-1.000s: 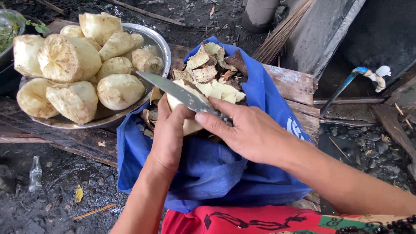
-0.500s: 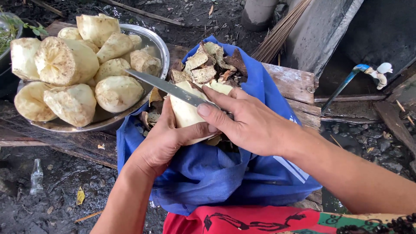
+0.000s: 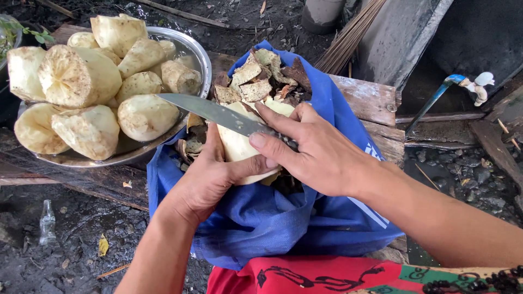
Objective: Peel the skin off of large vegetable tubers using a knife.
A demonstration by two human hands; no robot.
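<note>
Peeling is the work shown: a pale, half-skinned root (image 3: pixel 239 142) sits over the open mouth of a blue bag (image 3: pixel 272 218), which lies nearest the camera, just beyond a red printed garment (image 3: pixel 305 275). The left hand (image 3: pixel 210 177) cups the root from below and from the left, fingers curled round it, thumb pressed along its near side. The right hand (image 3: pixel 318 155) is closed on the handle of a knife (image 3: pixel 215 113), forefinger and thumb stretched forward along the blade's back; the handle itself is hidden in the palm. The blade lies across the top of the root, its tip pointing left toward the metal basin (image 3: pixel 199 54).

To do this well, I judge the blade should stay shallow, nearly flat to the surface, so that only skin comes away and the white flesh is spared. The left thumb lies close under the edge; keeping it behind the cutting line matters most. Turning the root a little in the left hand after each stroke would bring the next strip up, and holding it over the bag lets the scraps drop in.

Beyond the hands, brown and cream peelings (image 3: pixel 261 81) fill the far end of the bag. Further left, the basin holds a heap of peeled roots (image 3: pixel 81 76) on a worn wooden platform (image 3: pixel 365 103). At the far right a blue-handled tap (image 3: pixel 457 87) shows.
</note>
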